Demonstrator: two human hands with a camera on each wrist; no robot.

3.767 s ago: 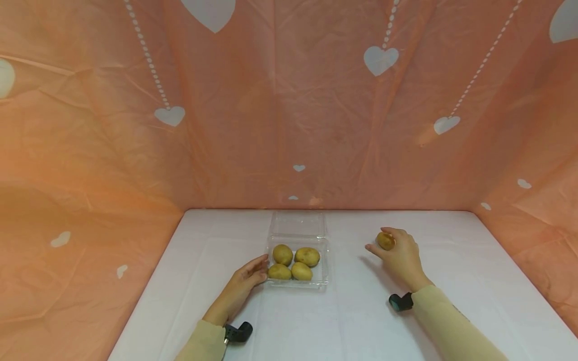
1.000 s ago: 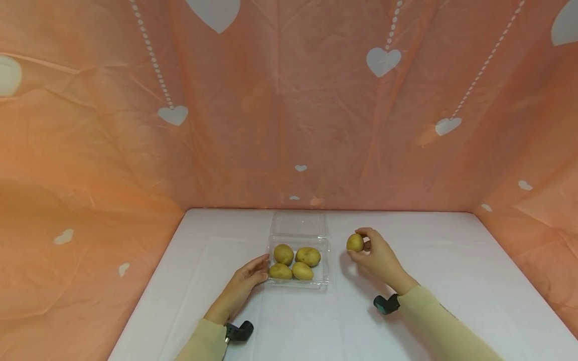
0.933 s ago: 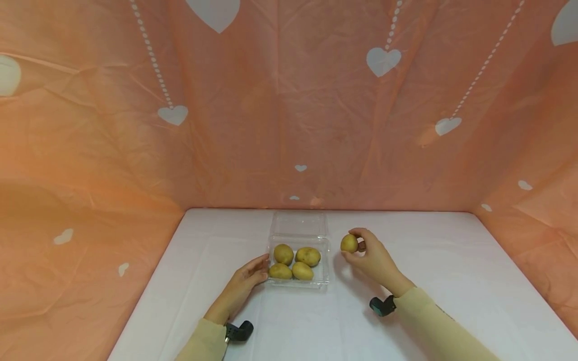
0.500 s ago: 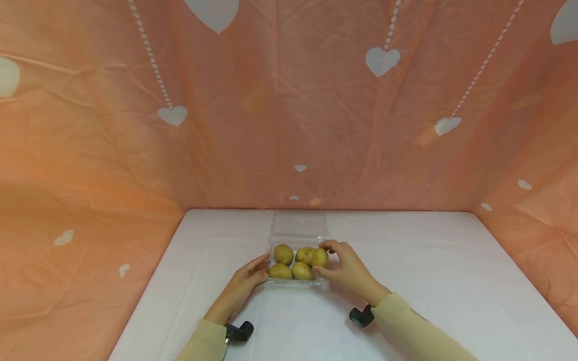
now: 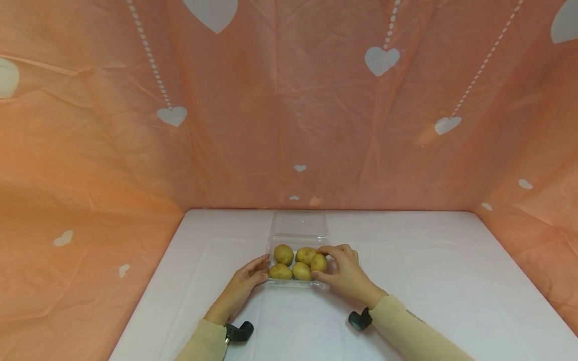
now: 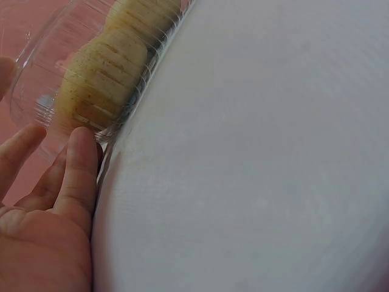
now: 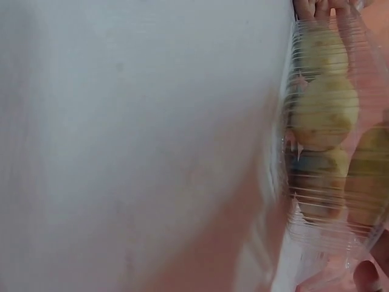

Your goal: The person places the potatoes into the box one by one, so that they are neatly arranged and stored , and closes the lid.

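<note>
A clear plastic clamshell box (image 5: 289, 284) holds several yellow potatoes (image 5: 283, 254), laid in two rows. At the box's right end my right hand (image 5: 349, 276) pinches one more potato (image 5: 318, 263) between thumb and fingers, low over the others; whether it touches the bottom cannot be told. In the right wrist view that potato (image 7: 368, 173) shows through the ribbed wall. My left hand (image 5: 241, 281) rests its fingertips against the box's left side, fingers fairly straight. The left wrist view has this hand (image 6: 45, 243) beside the wall, a potato (image 6: 100, 76) just behind it.
The box's clear lid (image 5: 299, 223) lies folded back, away from me. A white cloth (image 5: 406, 240) covers the table. Orange sheeting (image 5: 316, 125) with white hearts hangs behind and at both sides. A small black camera sits on each wrist, below beige sleeves.
My right hand has lifted a potato from the right of the table and carried it left into the box's right end. Lately it has sunk slightly. My left hand has stayed in place.
</note>
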